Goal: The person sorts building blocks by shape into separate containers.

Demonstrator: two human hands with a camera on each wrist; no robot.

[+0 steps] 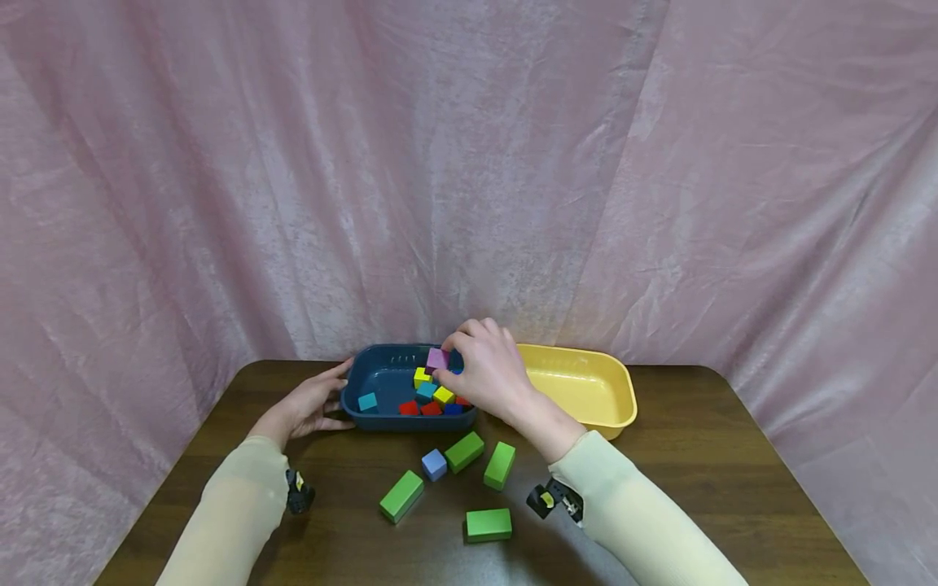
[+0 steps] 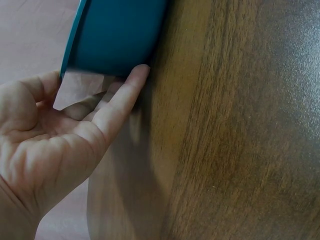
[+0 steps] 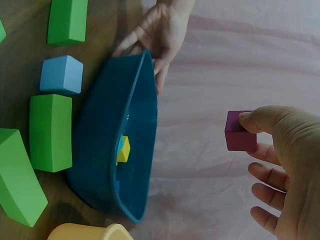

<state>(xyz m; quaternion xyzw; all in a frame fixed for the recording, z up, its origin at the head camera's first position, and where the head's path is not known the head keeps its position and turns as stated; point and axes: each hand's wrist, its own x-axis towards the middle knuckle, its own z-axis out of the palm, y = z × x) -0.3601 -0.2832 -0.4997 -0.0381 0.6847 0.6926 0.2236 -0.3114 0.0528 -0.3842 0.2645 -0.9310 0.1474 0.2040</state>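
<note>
Between thumb and index finger my right hand pinches a purple cube, held above the dark blue bin. Its other fingers are spread loosely in the right wrist view. My left hand touches the bin's left end, with fingertips at the rim and near the base; the left wrist view shows its palm turned to the bin wall. Inside lie several small cubes: yellow, teal, red and dark blue. Part of the bin's right side is hidden behind my right hand.
A yellow bin stands at the right, partly behind my right hand. In front of the bins, several green blocks and a light blue cube lie on the brown wooden table. A pink curtain hangs behind.
</note>
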